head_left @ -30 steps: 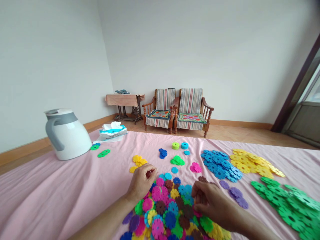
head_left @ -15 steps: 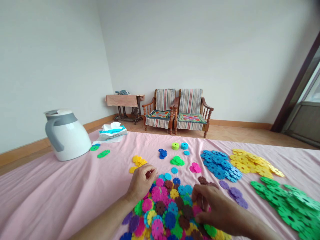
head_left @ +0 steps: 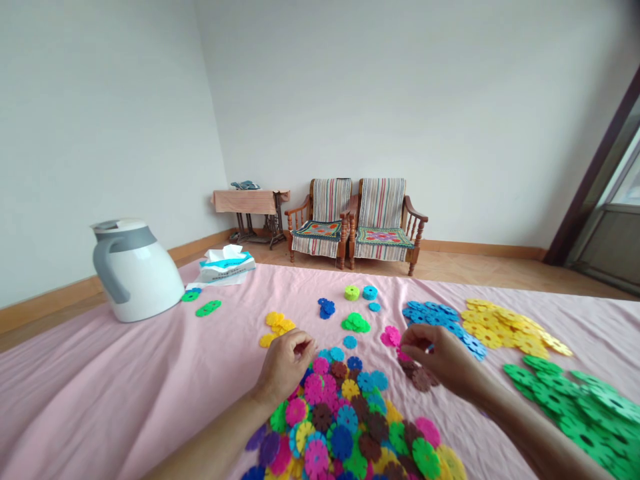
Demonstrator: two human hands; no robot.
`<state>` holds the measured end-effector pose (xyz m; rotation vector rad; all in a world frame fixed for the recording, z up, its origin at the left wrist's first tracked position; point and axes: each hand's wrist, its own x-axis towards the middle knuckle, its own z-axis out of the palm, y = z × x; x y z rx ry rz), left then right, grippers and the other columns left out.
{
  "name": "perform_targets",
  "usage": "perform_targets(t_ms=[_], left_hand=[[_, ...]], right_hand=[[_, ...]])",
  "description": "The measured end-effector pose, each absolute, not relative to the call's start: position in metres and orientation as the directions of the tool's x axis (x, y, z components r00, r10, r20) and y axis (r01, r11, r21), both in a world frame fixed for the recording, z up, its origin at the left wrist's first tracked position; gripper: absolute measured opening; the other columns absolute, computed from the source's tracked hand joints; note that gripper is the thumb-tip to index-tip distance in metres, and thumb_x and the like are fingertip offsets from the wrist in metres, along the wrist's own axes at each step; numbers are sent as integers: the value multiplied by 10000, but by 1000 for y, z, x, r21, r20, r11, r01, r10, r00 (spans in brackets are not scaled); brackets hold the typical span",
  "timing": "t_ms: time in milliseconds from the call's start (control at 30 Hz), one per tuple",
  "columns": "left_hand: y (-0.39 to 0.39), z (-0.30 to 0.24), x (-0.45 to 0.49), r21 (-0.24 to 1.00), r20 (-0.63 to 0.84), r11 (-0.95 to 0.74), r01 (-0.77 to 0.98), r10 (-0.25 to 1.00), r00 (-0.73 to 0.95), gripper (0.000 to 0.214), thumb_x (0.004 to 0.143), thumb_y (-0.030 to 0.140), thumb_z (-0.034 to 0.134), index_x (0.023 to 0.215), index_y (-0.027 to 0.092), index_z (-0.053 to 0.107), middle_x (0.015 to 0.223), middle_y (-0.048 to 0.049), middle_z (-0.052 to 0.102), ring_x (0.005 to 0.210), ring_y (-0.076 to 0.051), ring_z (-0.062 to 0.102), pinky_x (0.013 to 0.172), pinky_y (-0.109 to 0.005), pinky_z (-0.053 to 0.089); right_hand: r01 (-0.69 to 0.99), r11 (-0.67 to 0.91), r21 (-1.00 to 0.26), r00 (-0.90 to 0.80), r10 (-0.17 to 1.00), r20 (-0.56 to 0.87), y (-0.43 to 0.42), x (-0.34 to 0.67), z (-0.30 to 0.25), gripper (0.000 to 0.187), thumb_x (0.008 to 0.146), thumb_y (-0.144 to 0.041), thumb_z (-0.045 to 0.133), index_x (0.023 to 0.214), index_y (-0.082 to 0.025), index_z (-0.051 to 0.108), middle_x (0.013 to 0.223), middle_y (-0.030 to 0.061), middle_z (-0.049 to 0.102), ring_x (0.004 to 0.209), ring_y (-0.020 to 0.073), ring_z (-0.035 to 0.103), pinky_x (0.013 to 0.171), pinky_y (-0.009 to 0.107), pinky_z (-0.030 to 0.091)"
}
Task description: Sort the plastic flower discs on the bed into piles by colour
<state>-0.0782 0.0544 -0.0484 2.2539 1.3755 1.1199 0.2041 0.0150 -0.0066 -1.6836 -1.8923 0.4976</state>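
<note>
A mixed heap of coloured plastic snowflake discs (head_left: pixel 350 420) lies on the pink cloth (head_left: pixel 150 373) in front of me. My left hand (head_left: pixel 286 365) rests curled at the heap's far left edge, its fingers closed on something I cannot make out. My right hand (head_left: pixel 436 358) hovers beyond the heap, pinching a pink disc (head_left: pixel 403 355) beside the small pink pile (head_left: pixel 391 335) and above a few brown discs (head_left: pixel 420 379).
Sorted piles lie on the cloth: blue (head_left: pixel 435 315), yellow (head_left: pixel 505 327), green (head_left: pixel 580 407), and small yellow (head_left: pixel 276 325), green (head_left: pixel 356 323) and dark blue (head_left: pixel 326 307) groups. A white kettle (head_left: pixel 134 267) and a tissue pack (head_left: pixel 226 261) stand far left. Two wooden armchairs (head_left: pixel 357 223) stand by the wall.
My right hand has lifted out of the mixed heap and moved away from me toward the pink pile, with a pink disc pinched in it. My left hand has stayed put.
</note>
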Motion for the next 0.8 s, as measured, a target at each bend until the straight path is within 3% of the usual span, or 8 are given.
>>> perform_targets(t_ms=[200,500,633,800], left_hand=[[53,-47,-78,579,451,-511,635,850,272,242,812,232,488,601,164,584,618,-11,590,615,-139,545,594,-227,390],[51,-43,-77,575,447,-515,635,848,284,240,804,204,489,590,155,586,602,-12,583,605,-138,542,586,-228,384],[52,-47,-77,575,444,-513,637,850,284,239,808,218,490,600,158,593,613,-13,588,608,-140,541,589,-229,387],[54,-49,-78,574,440,-509,642,852,283,240,811,235,490,603,164,586,624,-11,587,615,-140,539,594,-229,386]], right_hand=[[812,43,-582,100,972,211,61,214,-20,145,713,-278,528,675,-182,629,604,7,638,589,157,569,549,243,368],[812,19,-583,129,969,211,59,220,-31,190,732,-288,493,780,-171,635,708,34,676,669,184,603,606,269,397],[798,74,-598,16,989,144,38,222,-23,176,759,-287,479,734,-176,613,636,6,647,601,149,583,548,239,382],[756,226,-615,-349,933,-85,-1,215,4,80,707,-186,516,686,-179,593,633,-16,617,575,106,541,521,203,368]])
